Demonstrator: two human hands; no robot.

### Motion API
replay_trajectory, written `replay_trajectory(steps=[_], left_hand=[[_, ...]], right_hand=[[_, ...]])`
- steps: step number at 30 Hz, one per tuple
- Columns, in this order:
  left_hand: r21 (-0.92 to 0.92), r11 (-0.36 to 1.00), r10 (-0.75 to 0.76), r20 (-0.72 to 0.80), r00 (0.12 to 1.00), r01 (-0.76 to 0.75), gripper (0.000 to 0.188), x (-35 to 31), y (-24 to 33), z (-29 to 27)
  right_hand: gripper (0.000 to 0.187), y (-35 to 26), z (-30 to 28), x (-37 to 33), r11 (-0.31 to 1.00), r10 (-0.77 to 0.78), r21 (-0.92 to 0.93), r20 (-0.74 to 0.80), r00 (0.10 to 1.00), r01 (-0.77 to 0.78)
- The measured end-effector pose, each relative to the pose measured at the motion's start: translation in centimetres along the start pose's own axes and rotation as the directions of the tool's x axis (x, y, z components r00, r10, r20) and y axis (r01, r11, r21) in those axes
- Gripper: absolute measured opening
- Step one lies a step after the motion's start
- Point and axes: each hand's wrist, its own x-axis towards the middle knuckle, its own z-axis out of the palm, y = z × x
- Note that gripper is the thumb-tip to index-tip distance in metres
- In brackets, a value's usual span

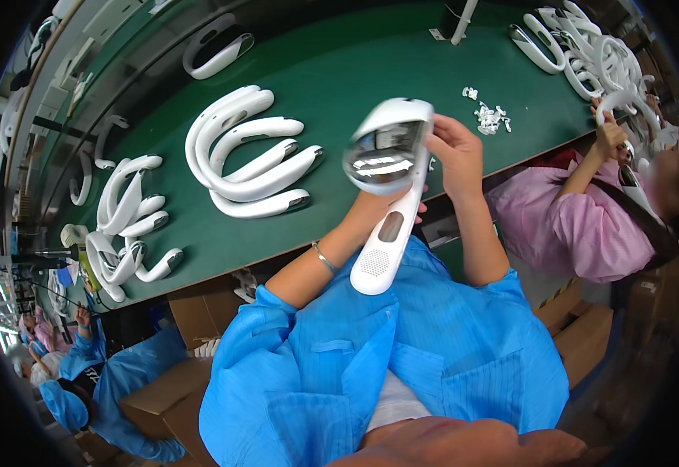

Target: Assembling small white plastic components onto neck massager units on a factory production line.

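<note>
A white curved neckband device (372,257) is in both my hands, held above the near edge of the table. One end bears a glossy dark panel (386,149); the other has an oval slot and a patch of small holes. My left hand (374,208) is closed round it from beneath, largely hidden behind the device, with fingertips showing past its right side. My right hand (458,156) grips the upper right edge near the dark panel, thumb and fingers bent. Several similar white neckbands (258,187) lie nested on the table to the left of my hands.
The green table (324,70) carries more neckbands (126,206) at the left and a heaped pile (596,50) at far right. Small white parts (493,119) lie right of my hands. A pink-sleeved co-worker (581,218) handles a neckband at right. Cardboard boxes (172,397) stand below the table.
</note>
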Motion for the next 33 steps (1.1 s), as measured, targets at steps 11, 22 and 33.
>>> replay_trajectory(steps=[11, 22, 33], left_hand=[[0.009, 0.998, 0.061, -0.166, 0.984, -0.06, 0.027, 1.0, 2.6, -2.3], [0.089, 0.986, 0.159, -0.214, 0.964, -0.142, 0.029, 2.6, 2.6, -1.4], [0.105, 0.948, 0.316, -0.172, 0.933, -0.302, 0.029, 3.1, 1.4, 0.2]], right_hand=[[0.022, 3.7, -3.3, 2.7, 0.241, 0.15, -0.902, 0.399, 0.905, 0.358], [0.014, 2.5, -2.4, 1.9, 0.94, 0.176, -0.326, 0.205, 0.963, -0.102], [0.014, 1.0, -0.9, -0.6, 0.96, 0.262, -0.148, 0.191, 0.946, -0.236]])
